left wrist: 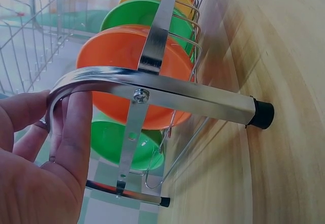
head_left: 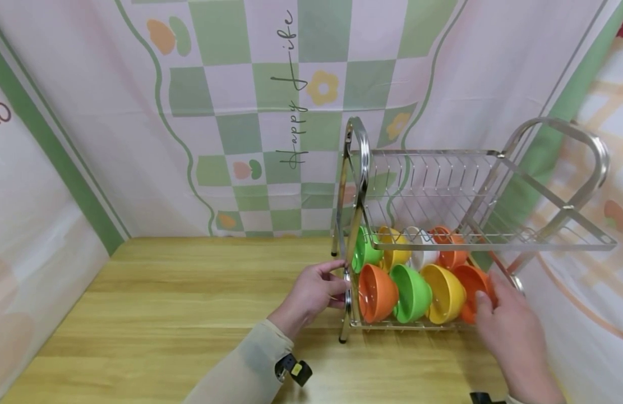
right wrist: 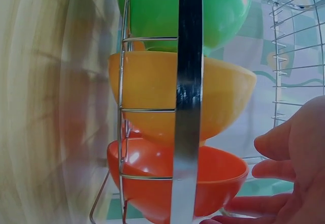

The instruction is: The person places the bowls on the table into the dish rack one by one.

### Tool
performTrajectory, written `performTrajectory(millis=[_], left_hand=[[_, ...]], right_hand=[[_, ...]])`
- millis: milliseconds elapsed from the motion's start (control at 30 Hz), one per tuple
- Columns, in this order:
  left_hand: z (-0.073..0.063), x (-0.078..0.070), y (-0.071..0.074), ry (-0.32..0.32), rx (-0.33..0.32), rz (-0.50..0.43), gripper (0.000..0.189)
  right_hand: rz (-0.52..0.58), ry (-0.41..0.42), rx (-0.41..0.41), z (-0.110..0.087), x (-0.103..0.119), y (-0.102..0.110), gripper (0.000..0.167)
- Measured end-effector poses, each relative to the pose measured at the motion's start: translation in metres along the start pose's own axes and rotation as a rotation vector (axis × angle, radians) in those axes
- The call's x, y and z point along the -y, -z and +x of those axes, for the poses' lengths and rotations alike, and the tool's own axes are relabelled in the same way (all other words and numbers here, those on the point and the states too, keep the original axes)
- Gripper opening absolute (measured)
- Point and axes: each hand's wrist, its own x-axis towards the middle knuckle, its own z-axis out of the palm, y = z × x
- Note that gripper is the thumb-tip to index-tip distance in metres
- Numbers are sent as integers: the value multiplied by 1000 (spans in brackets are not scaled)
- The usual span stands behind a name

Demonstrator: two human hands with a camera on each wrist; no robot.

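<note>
A two-tier metal dish rack (head_left: 467, 247) stands on the table's right side, with bowls tilted on edge in its lower tier. My left hand (head_left: 311, 292) grips the rack's left side frame; in the left wrist view its fingers curl round the shiny tube (left wrist: 106, 77). At the rack's right end is my right hand (head_left: 513, 325), beside the red-orange bowl (head_left: 470, 286). Its lower fingers are against or very near that bowl (right wrist: 223, 176) in the right wrist view, thumb apart. Leftward in the front row stand a yellow bowl (head_left: 446, 294), a green bowl (head_left: 412, 293) and an orange bowl (head_left: 378, 294).
Behind them is a back row with a green bowl (head_left: 367, 252), a yellow bowl (head_left: 396, 249), a white bowl (head_left: 421, 249) and an orange bowl (head_left: 450, 249). The wooden table (head_left: 190, 303) extends left of the rack. Patterned cloth (head_left: 230, 112) hangs behind and at both sides.
</note>
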Motion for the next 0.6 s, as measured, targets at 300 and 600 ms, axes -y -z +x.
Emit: performTrajectory(millis=[300, 600], left_hand=[[1, 0, -2, 6, -11, 10, 54], [0, 0, -3, -8, -5, 2, 55]], right_hand=[[5, 12, -18, -4, 7, 4, 67], [-24, 4, 7, -5, 27, 7, 75]])
